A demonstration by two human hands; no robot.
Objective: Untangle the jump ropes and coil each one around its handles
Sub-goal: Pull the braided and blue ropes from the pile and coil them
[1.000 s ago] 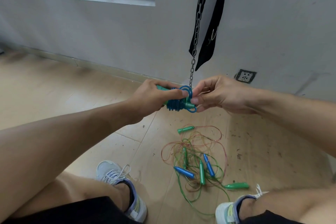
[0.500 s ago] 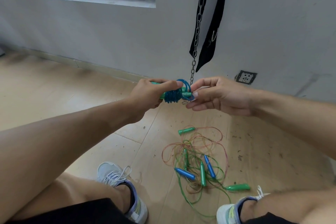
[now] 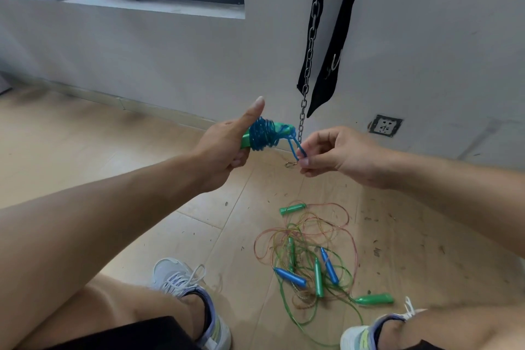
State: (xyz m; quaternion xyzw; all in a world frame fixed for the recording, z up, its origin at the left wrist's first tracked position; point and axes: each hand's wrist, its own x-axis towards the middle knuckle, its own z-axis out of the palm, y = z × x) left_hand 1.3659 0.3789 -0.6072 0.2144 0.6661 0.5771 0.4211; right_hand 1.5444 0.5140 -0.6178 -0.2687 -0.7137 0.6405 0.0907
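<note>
Left hand (image 3: 224, 148) grips the green handles (image 3: 247, 139), thumb raised beside the blue coil (image 3: 265, 136). Right fingers (image 3: 309, 160) pinch its loose loop (image 3: 298, 149).

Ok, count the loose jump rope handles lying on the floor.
6, perhaps more hidden in the tangle: green handle at the top, thin green one left of centre, two blue ones, green one between them, and green one lower right.

floor left: bare | ahead: chain (image 3: 309, 45), strap (image 3: 335, 45) hang | below: rope tangle (image 3: 309, 253) between shoes
</note>
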